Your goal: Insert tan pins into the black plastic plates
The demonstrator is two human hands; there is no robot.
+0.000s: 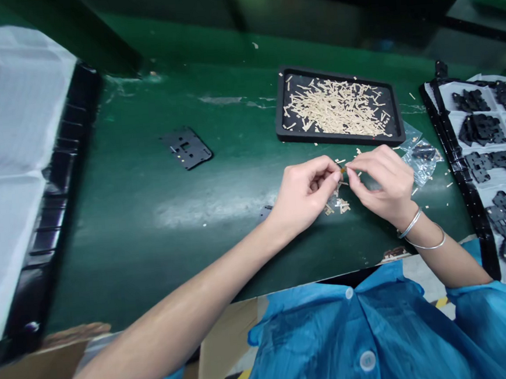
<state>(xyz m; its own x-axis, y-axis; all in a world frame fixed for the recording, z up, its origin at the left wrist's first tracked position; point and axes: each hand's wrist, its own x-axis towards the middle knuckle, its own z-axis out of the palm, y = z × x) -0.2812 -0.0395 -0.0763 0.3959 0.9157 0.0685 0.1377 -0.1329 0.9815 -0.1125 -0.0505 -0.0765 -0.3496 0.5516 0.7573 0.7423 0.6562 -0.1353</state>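
1. Far left: white sheet [13, 144] draped over a black tray stack [64, 163].
2. Flat on the green table [150, 221], well apart from both hands: a black perforated plate [186, 148].
3. Left hand [306, 194]: fingers curled in, thumb and forefinger pinching a small piece [343, 170] just above the table.
4. Beneath it: loose pale scraps [339, 206].
5. Behind: black tray [279, 117] heaped with pale strips [338, 107].
6. Right hand [382, 185]: fingertips closed on the same small piece.
7. Far right: clear bag [421, 159], then black parts [492, 165].
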